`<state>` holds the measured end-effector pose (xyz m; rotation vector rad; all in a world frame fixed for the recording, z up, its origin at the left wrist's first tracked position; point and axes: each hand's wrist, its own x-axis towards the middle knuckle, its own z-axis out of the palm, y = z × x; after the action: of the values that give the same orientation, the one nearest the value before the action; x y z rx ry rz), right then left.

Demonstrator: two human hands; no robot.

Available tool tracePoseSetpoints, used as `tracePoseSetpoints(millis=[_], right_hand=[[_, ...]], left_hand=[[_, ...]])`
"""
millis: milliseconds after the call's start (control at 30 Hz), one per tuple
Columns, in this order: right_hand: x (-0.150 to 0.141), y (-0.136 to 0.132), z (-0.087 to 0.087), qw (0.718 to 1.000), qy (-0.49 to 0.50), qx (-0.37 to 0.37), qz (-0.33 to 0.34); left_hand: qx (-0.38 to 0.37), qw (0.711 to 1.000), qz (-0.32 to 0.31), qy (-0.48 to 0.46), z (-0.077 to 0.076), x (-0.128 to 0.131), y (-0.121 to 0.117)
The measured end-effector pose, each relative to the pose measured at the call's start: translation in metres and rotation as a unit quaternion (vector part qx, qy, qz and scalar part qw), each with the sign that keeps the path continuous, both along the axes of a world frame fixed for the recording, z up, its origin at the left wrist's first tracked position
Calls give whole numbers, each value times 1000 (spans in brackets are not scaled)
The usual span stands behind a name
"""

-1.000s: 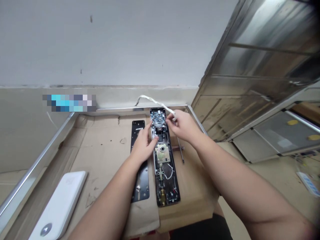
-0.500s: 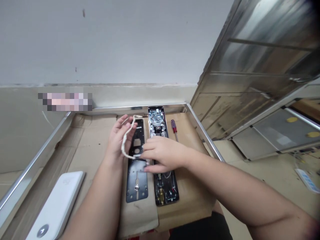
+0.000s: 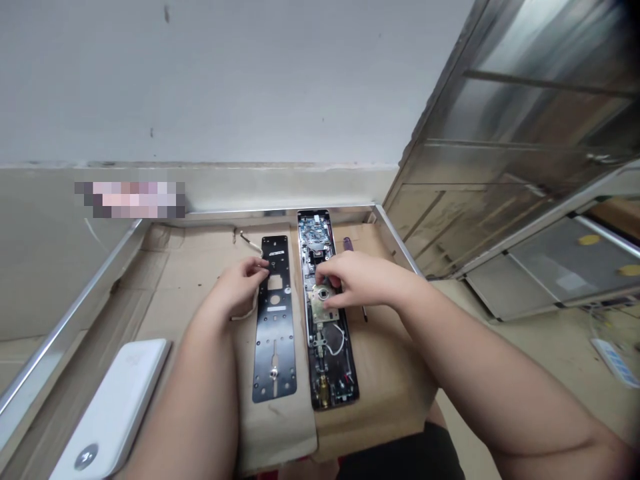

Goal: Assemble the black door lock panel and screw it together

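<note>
A long black housing (image 3: 349, 360) lies face up, its inside packed with a circuit board (image 3: 315, 231), wiring and metal parts. My right hand (image 3: 357, 277) reaches over its middle, thumb and fingers apart around a square brass-coloured metal mechanism (image 3: 325, 313). To its left lies a flat black plate (image 3: 275, 330) with cut-outs and screw holes. Beside that plate's left edge is my left hand (image 3: 240, 287), fingertips pinched together at a white cable (image 3: 253, 247). The cable emerges above and below the hand; its middle part is hidden.
A screwdriver (image 3: 348, 244) lies right of the housing, partly behind my right hand. At the left front rests a white power bank (image 3: 120, 400). Brown cardboard (image 3: 170, 267) covers the table, framed by a metal rim (image 3: 405, 247). A wall stands behind.
My left hand has lowered the cable from above the black plate to its left edge. My right hand has left the cable's lower end and moved up and right onto the mechanism.
</note>
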<state>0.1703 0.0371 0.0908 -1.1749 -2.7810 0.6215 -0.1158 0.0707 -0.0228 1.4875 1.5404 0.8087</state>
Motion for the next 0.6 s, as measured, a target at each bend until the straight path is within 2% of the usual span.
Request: tracePoseSetpoints(millis=[67,167,300,400,433,533,600], right_hand=[[-3,-1,-4,1000,-20,-14,-3],[-7,-1,-8,999,-34,-2,2],[-5,0,-6,1000,-13,9,5],[-4,0,-2,997,61,37,0],[-5,0,-1,994,93,57,-4],[-10,-1,-4,977,172,122,-18],[-14,-2,-8,971,191,140,-21]], left_hand=[[23,999,-13,37,-1,2,0],[94,994,10,60,8,7,-4],[160,985,7,-56,28,23,-14],[194,966,4,-172,37,39,-24],[189,960,-17,-208,38,44,-28],[130,939,-148,-283,38,56,-35],[81,918,-220,-320,36,59,-36]])
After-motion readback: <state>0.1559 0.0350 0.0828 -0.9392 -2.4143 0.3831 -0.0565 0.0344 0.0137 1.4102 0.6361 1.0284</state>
